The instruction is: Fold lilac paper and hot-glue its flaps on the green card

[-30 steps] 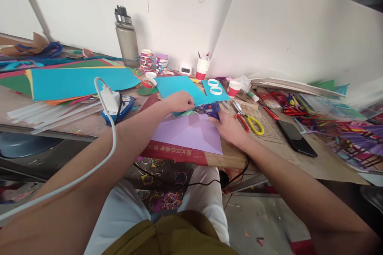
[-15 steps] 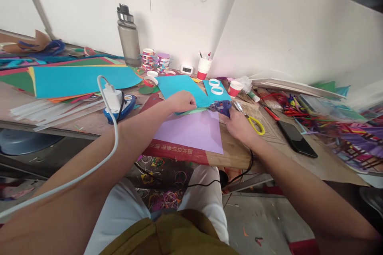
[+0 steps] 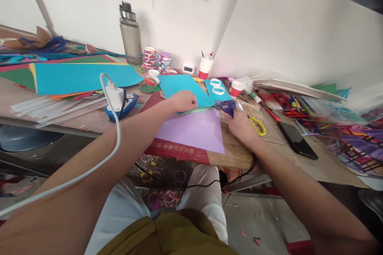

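My right hand (image 3: 241,124) is wrapped round a blue hot glue gun (image 3: 226,106). The gun's nozzle points left, close to the lower edge of a bright blue paper sheet (image 3: 175,83). On that sheet rests my left hand (image 3: 187,101), its fingers curled closed at the same edge; whatever lies under the fingertips is hidden. A pale green strip (image 3: 199,110) shows along the edge, just below the left hand. Nearer my body lies a purple paper sheet (image 3: 194,131). Yellow-handled scissors (image 3: 257,126) lie just right of my right hand.
White rings (image 3: 218,90) lie on blue paper beside a paper cup (image 3: 236,88). A grey bottle (image 3: 131,40) stands by the wall. A white cable (image 3: 115,139) loops over my left forearm from a plug on a blue socket (image 3: 110,114). A phone (image 3: 297,139) lies at right.
The glue gun has moved slightly right along the paper's edge with my right hand. My left hand stays in about the same place on the paper. The view has shifted a little.
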`<state>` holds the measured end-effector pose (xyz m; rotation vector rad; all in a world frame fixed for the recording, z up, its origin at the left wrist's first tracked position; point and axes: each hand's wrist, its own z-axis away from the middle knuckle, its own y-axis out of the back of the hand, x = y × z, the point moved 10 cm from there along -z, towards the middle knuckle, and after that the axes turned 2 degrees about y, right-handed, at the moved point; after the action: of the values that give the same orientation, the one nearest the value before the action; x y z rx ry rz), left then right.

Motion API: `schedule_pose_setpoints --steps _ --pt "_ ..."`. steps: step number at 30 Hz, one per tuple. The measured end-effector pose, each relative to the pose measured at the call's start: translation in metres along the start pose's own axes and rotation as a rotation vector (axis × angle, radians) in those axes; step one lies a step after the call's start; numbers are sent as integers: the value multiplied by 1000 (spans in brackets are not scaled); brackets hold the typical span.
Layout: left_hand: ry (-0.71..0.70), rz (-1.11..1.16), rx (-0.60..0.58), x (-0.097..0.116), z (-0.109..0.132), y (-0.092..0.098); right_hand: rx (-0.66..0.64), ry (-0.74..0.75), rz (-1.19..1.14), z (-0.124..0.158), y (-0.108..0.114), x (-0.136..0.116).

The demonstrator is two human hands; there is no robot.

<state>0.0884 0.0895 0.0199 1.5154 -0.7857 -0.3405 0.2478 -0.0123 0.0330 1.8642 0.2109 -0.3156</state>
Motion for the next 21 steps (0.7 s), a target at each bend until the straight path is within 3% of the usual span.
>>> schedule_pose_setpoints --steps 8,14,21 --pt "-4 -35 6 3 0 1 -40 -19 82 3 -9 -5" --pt "5 -34 7 3 -1 2 13 -22 141 0 -4 6" --pt "1 -40 14 4 -2 4 31 25 34 -5 -7 5"
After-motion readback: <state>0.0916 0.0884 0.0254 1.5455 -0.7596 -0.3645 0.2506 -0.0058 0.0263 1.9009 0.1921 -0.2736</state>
